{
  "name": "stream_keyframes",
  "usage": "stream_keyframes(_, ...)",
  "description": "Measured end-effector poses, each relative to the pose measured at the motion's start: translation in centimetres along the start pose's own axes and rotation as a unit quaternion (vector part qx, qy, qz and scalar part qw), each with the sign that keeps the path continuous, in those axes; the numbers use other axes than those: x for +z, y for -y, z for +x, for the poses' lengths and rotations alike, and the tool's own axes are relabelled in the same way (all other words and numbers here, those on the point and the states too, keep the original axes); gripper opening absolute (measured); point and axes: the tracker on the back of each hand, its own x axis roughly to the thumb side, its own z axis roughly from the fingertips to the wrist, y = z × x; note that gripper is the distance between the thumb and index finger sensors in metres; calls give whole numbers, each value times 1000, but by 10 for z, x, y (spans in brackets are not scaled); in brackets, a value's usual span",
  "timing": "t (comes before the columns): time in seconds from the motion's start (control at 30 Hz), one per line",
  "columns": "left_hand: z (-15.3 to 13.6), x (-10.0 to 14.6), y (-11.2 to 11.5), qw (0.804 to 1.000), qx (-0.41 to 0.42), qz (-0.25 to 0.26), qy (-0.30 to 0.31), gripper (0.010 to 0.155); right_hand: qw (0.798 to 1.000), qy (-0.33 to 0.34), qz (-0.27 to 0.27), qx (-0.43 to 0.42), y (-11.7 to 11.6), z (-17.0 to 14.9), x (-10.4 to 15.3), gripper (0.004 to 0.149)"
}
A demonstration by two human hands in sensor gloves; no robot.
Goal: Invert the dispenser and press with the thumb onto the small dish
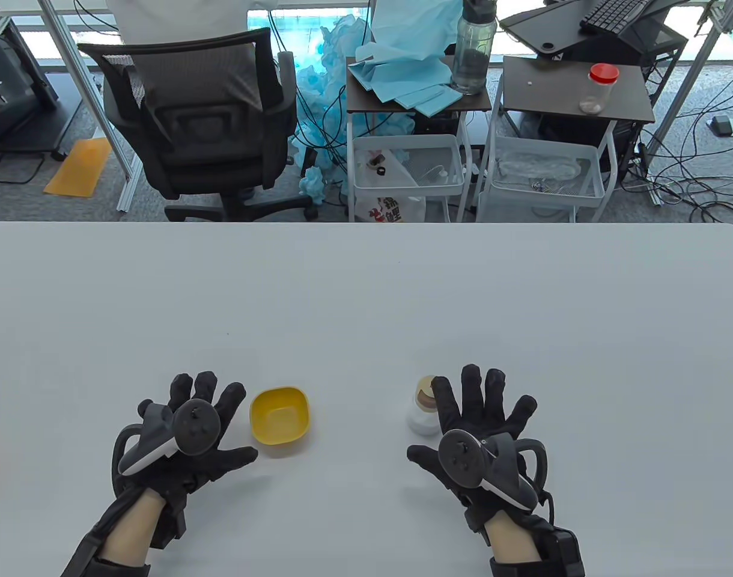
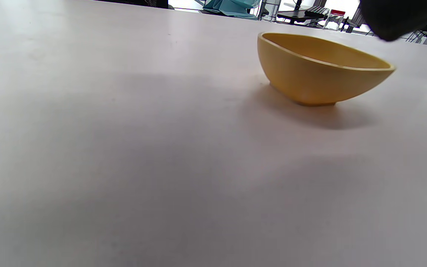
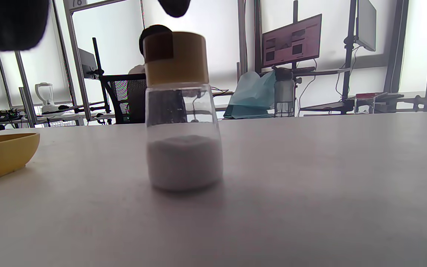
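Note:
A small yellow dish (image 1: 280, 415) sits empty on the white table (image 1: 366, 288); it also shows in the left wrist view (image 2: 321, 70) and at the left edge of the right wrist view (image 3: 2, 154). The dispenser (image 1: 423, 409), a clear jar with a tan cap and white powder in its lower part, stands upright; it fills the middle of the right wrist view (image 3: 180, 111). My left hand (image 1: 213, 421) lies flat with spread fingers just left of the dish, holding nothing. My right hand (image 1: 462, 415) is spread flat right of the dispenser, its index finger beside the cap, holding nothing.
Beyond the table's far edge stand an office chair (image 1: 204, 120), two small carts (image 1: 474, 156) with blue cloths, a water bottle (image 1: 473, 48) and a red-lidded jar (image 1: 599, 89). Cables lie on the floor.

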Motion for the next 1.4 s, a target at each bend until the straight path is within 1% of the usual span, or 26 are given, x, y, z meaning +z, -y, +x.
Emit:
stream_keyframes(0.13, 2, 1, -2, 1000, 7, 4, 7, 93, 1000, 4, -1, -4, -1, 1, -1, 104)
stream_keyframes(0.27, 7, 0, -1, 1000, -2, -2, 7, 93, 1000, 6, -4, -10, 0, 1, 0, 104)
stream_keyframes(0.37, 9, -1, -2, 1000, -21, 3, -1, 93, 1000, 10, -9, -12, 1, 2, 1, 104)
stream_keyframes(0.43, 8, -1, -4, 1000, -19, 2, -1, 93, 1000, 13, -7, -11, 0, 4, 1, 104)
stream_keyframes(0.63, 3, -4, -13, 999, 53, -9, 11, 93, 1000, 20, -8, -14, 0, 5, 1, 104)
stream_keyframes(0.7, 3, -5, -19, 997, 80, -5, 12, 92, 1000, 18, -4, -21, -1, 3, 1, 104)
stream_keyframes(0.8, 3, -9, -27, 994, 105, -10, 11, 90, 999, 18, -3, -26, -2, 1, 0, 104)
stream_keyframes(0.87, 3, -15, -33, 993, 120, -15, 5, 87, 999, 18, -3, -32, -2, 0, 1, 104)
stream_keyframes(0.93, 4, -25, -37, 991, 132, -39, -2, 85, 999, 20, -2, -36, -3, 0, 1, 104)
stream_keyframes(1.07, 6, -45, -37, 987, 143, -69, -21, 81, 999, 25, -3, -41, -3, 1, 2, 103)
stream_keyframes(1.13, 8, -53, -35, 989, 135, -53, -33, 78, 999, 27, -4, -45, -2, 1, 3, 103)
stream_keyframes(1.17, 10, -57, -34, 992, 113, -49, -38, 77, 998, 28, -7, -48, -1, 0, 3, 103)
stream_keyframes(1.23, 12, -63, -33, 994, 88, -50, -43, 75, 998, 28, -10, -53, 0, -1, 4, 103)
stream_keyframes(1.4, 15, -80, -28, 992, 98, -60, -56, 67, 997, 29, -11, -65, 1, -3, 3, 102)
